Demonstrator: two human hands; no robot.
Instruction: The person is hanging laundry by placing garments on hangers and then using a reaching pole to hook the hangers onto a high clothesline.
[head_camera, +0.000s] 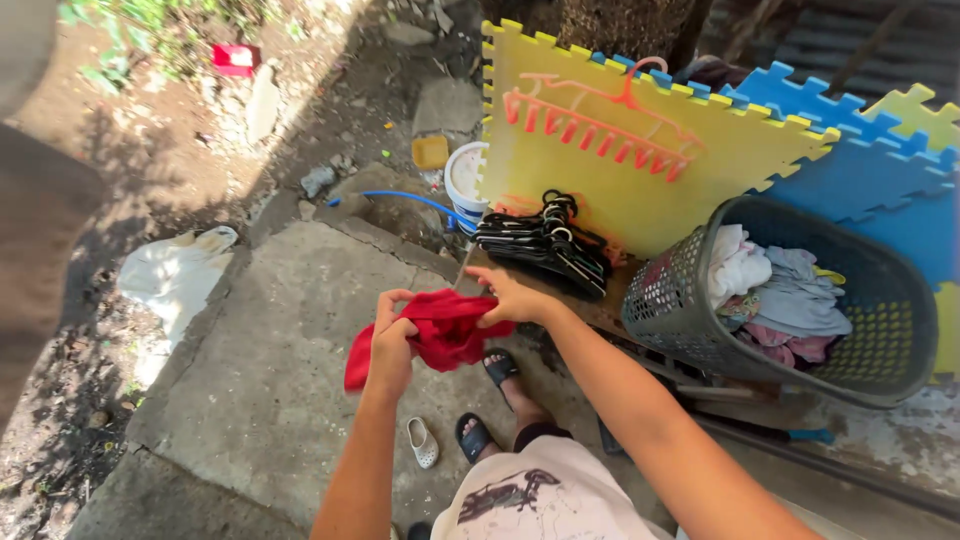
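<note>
While both hands' fingers clamp shut, the red cloth bunches between them.

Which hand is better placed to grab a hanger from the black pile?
Probably the right hand: it grips the red garment on the side nearest the black hangers. The left hand holds the far side.

Packages on the far ground

A small red box lies far left on the dirt; a flat yellow packet sits nearer the middle.
</note>
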